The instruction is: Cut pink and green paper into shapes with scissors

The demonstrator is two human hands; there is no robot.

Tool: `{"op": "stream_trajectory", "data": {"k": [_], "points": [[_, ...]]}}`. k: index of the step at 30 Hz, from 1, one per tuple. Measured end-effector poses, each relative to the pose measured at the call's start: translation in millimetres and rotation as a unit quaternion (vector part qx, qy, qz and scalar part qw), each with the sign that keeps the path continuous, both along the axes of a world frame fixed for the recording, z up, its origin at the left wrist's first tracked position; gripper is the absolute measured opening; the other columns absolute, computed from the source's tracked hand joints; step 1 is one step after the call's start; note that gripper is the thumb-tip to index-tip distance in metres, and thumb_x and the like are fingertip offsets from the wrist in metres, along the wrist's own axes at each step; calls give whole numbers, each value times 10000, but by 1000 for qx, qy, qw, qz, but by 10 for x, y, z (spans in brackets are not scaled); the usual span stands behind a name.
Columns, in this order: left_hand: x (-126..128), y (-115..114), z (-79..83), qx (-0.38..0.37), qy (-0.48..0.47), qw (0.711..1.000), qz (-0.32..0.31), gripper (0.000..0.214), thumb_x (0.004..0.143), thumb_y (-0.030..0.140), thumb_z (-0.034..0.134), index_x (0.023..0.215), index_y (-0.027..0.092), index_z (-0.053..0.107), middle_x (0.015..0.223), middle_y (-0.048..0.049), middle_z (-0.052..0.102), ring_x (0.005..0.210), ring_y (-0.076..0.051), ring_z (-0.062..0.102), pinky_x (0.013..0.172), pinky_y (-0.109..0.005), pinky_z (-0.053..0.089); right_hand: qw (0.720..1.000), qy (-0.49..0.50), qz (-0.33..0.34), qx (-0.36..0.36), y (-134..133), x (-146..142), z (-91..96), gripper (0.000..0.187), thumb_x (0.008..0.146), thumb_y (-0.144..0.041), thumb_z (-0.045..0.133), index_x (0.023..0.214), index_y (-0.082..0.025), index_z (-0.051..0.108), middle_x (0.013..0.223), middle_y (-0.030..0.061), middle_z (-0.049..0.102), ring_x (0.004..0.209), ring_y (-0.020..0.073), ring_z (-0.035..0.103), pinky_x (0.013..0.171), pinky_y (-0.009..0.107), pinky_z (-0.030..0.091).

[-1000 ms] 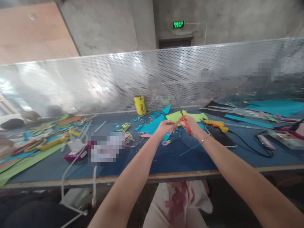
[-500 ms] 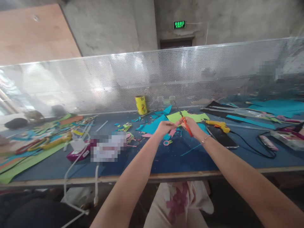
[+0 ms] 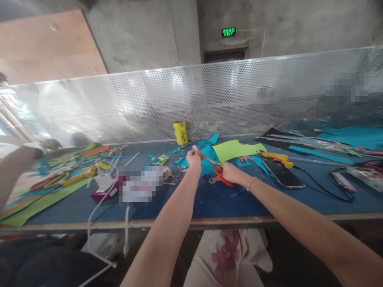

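My right hand [image 3: 229, 172] grips red-handled scissors [image 3: 220, 175] low over the blue table [image 3: 215, 201], blades pointing left. My left hand [image 3: 194, 159] is closed in a pinch on a small pink paper piece [image 3: 195, 148] right at the blade tips. Teal paper [image 3: 206, 157] and a light green sheet [image 3: 233, 149] lie on the table just behind my hands.
A yellow can [image 3: 180, 132] stands by the perforated metal screen [image 3: 191, 99]. A yellow glue gun [image 3: 277, 158], a black phone [image 3: 283, 173] and cables lie to the right. Paper scraps, green strips and a white cable crowd the left, where another person's arm [image 3: 13, 167] shows.
The scissors have swung from pointing up and away to lying nearly level, blades toward the left. My left hand moved left and farther back, holding the pink piece at the blade tips.
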State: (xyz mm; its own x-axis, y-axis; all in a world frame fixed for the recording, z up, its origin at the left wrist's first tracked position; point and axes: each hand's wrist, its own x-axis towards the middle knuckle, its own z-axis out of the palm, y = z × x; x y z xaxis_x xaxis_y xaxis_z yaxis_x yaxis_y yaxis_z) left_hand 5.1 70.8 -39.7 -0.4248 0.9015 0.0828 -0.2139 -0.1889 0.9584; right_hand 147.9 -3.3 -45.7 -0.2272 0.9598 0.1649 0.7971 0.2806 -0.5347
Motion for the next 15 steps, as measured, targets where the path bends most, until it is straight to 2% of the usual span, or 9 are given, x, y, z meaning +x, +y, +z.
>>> {"op": "stream_trajectory", "data": {"k": [4, 7, 9, 12, 15], "points": [[-58, 72, -32, -12, -34, 999, 31, 74, 686, 232, 502, 696, 169, 464, 551, 40, 522, 410, -63, 456, 497, -214, 389, 999, 27, 20, -3, -11, -34, -45, 356, 540, -374, 707, 714, -184, 461, 669, 52, 578, 568, 150, 508, 490, 233, 316], [-105, 131, -56, -15, -29, 999, 30, 113, 644, 250, 543, 692, 161, 493, 515, 55, 497, 415, -63, 461, 501, -207, 385, 998, 50, 37, -2, -28, -34, -20, 248, 607, -315, 659, 682, -177, 467, 685, 50, 583, 587, 142, 507, 514, 233, 332], [-114, 147, -66, -16, -20, 1000, 15, 144, 606, 259, 587, 681, 155, 522, 493, 58, 492, 428, -66, 469, 506, -205, 385, 997, 71, 35, -9, -34, -21, 26, 261, 598, -331, 663, 656, -176, 460, 656, 29, 564, 571, 130, 488, 512, 231, 333], [-55, 98, -73, -13, 3, 999, -52, 150, 551, 225, 643, 653, 143, 568, 492, 38, 528, 448, -77, 488, 496, -208, 388, 990, 137, 22, -17, -2, 36, 108, 318, 553, -363, 681, 648, -177, 442, 583, -20, 506, 526, 104, 442, 500, 226, 327], [84, -34, -74, -14, 30, 987, -159, 146, 493, 154, 682, 618, 125, 612, 501, 6, 567, 452, -97, 509, 480, -224, 401, 975, 217, -21, 31, 90, 158, 163, 327, 568, -401, 651, 646, -180, 424, 548, -42, 459, 506, 93, 415, 498, 229, 320]]}}
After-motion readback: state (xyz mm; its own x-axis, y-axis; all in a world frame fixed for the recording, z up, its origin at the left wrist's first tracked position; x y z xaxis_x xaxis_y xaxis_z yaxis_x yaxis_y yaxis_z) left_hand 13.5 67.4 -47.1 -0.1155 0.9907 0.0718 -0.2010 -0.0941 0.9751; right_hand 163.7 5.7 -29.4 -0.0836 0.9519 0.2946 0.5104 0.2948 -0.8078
